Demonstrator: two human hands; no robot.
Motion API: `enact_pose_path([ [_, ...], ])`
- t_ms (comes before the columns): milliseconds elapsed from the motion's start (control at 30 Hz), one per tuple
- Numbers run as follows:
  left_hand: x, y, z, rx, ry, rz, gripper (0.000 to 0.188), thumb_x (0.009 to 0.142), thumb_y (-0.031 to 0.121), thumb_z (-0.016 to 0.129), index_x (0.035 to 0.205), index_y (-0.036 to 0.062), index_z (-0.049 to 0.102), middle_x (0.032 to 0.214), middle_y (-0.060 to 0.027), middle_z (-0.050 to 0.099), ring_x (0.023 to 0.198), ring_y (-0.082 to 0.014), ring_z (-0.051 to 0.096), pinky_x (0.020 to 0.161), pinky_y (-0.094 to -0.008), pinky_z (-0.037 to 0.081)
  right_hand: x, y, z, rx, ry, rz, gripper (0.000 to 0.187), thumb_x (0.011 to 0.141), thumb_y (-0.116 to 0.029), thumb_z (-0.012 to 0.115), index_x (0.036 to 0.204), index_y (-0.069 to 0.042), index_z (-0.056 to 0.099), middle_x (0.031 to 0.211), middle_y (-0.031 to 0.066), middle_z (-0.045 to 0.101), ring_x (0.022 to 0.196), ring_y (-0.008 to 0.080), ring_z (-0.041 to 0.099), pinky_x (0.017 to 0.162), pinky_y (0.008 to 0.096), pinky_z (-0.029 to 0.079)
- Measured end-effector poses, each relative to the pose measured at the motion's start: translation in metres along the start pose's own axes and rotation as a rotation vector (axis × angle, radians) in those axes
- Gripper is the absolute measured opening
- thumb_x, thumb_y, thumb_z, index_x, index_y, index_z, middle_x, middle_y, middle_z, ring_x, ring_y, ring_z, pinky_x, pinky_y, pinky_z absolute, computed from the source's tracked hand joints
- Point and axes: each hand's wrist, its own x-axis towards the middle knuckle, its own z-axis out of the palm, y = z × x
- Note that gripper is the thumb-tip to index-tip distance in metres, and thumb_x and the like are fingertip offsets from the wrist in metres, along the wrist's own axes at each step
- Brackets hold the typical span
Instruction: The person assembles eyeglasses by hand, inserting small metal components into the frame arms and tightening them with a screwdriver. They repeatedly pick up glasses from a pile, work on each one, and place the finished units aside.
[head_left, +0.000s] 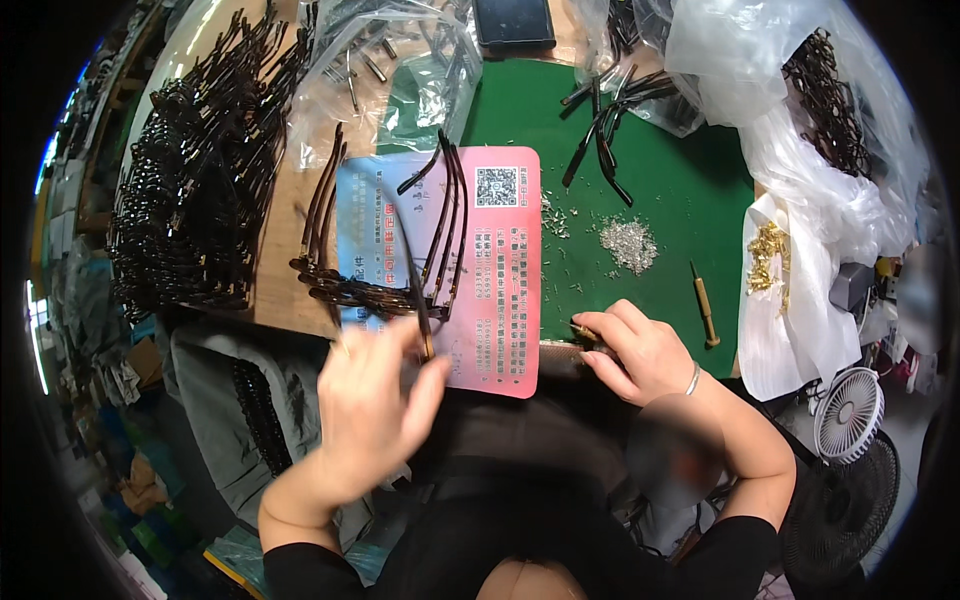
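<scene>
Card [505, 290] (pink-blue) probably under left hand [368, 410].

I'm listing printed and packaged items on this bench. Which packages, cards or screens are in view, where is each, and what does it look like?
Printed card: middle of the bench, under the glasses arms; rectangular, blue fading to pink, with a square code.
Dark screen: top edge; flat black rectangle, unlit.
Clear plastic bag: upper left of the green mat; crumpled, holding dark parts.
White plastic bags: right side; loose and crumpled, one holding dark frames, one with small gold parts.
</scene>
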Motion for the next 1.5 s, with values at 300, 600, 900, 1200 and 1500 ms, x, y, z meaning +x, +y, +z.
enact_pose_path([
  [300, 0.027, -0.025, 0.038, 0.128, -0.032, 0.09, 0.029, 0.074, 0.009, 0.062, 0.101, 0.004, 0.056, 0.113, -0.0122, 0.052, 0.116, -0.0311, 0.043, 0.103, -0.0623, 0.018, 0.003, 0.002, -0.002, 0.012, 0.034, 0.04, 0.028, 0.083, -0.02, 0.06, 0.106, -0.006, 0.056, 0.083, 0.0082, 0.052, 0.065, 0.0236, 0.058, 0.056, 0.0324, 0.049],
  [600, 0.216, -0.102, 0.051, -0.093, 0.016, -0.155, 0.032, 0.079, 0.027, 0.065, 0.092, -0.0015, 0.059, 0.083, -0.0181, 0.064, 0.082, -0.0303, 0.063, 0.074, -0.0375, 0.047, 0.006, -0.001, -0.002, -0.006, 0.052, 0.051, 0.027, 0.082, -0.021, 0.06, 0.105, -0.007, 0.056, 0.082, 0.0083, 0.052, 0.065, 0.0241, 0.058, 0.055, 0.0332, 0.048],
  [900, 0.214, -0.122, 0.035, -0.165, 0.029, -0.099, 0.026, 0.078, 0.023, 0.067, 0.085, -0.0002, 0.06, 0.073, -0.0098, 0.06, 0.068, -0.0157, 0.057, 0.064, -0.0299, 0.046, 0.002, 0.005, -0.003, 0.101, 0.05, 0.059, 0.025, 0.084, -0.022, 0.058, 0.103, -0.006, 0.054, 0.083, 0.0112, 0.054, 0.068, 0.0284, 0.059, 0.058, 0.0365, 0.05],
  [1200, 0.075, -0.015, -0.019, -0.559, 0.078, -0.079, 0.018, 0.089, 0.001, 0.053, 0.106, -0.0027, 0.057, 0.084, -0.0018, 0.058, 0.063, -0.0041, 0.048, 0.053, -0.0164, 0.038, -0.055, 0.038, -0.064, -0.131, 0.376, 0.529, 0.016, 0.078, -0.014, 0.058, 0.088, -0.002, 0.053, 0.087, 0.0155, 0.056, 0.073, 0.0318, 0.058, 0.065, 0.0395, 0.047],
  [1500, 0.03, 0.014, 0.025, -0.865, -0.236, -0.24, 0.022, 0.085, -0.002, 0.056, 0.107, -0.0043, 0.059, 0.089, -0.0085, 0.063, 0.077, -0.0122, 0.059, 0.071, -0.0246, 0.048, -0.038, 0.107, -0.098, -0.728, 0.314, 0.493, 0.009, 0.08, -0.011, 0.054, 0.086, -0.006, 0.052, 0.09, 0.0136, 0.057, 0.068, 0.034, 0.062, 0.062, 0.0443, 0.051],
])
